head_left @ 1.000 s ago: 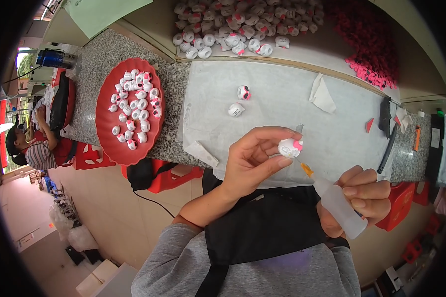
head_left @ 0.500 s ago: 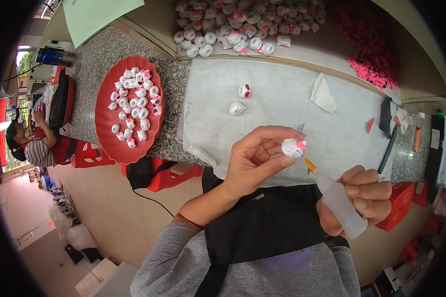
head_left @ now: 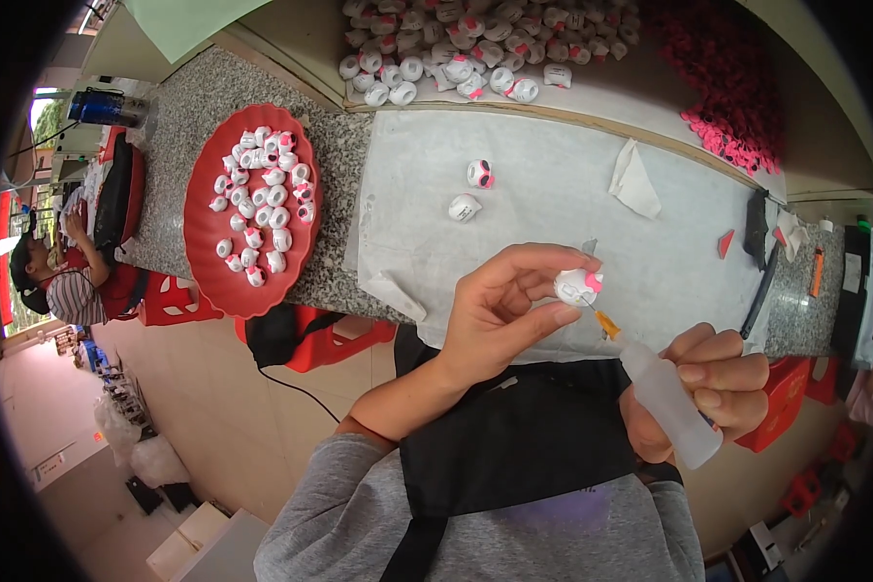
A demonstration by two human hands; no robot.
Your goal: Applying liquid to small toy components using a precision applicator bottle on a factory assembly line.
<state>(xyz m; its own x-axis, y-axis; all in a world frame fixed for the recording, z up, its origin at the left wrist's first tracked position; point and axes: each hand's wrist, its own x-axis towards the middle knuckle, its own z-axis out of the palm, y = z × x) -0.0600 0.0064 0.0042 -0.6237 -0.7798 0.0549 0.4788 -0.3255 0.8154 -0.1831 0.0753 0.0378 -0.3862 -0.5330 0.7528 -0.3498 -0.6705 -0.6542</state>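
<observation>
Between the thumb and fingers of my left hand [head_left: 500, 315] is a small white toy head [head_left: 574, 288] with a pink bow. My right hand [head_left: 713, 388] is wrapped round a translucent squeeze bottle [head_left: 664, 398], tilted up to the left. Its orange needle tip [head_left: 606, 325] points at the lower edge of the toy head; whether it touches, I cannot tell. Beyond my hands, one white head with pink-and-black trim [head_left: 479, 175] and one plain-looking white head [head_left: 464, 208] lie on the white paper sheet [head_left: 407, 155].
At left, a red scalloped tray [head_left: 204, 213] holds many white heads. A shelf at the back carries a heap of white heads [head_left: 485, 39] and a pile of pink pieces [head_left: 737, 136]. A crumpled tissue [head_left: 634, 182] lies on the sheet. Another person [head_left: 73, 281] sits at far left.
Both hands keep nearly the same place. The toy head has turned slightly in my left fingers, and the bottle has barely shifted.
</observation>
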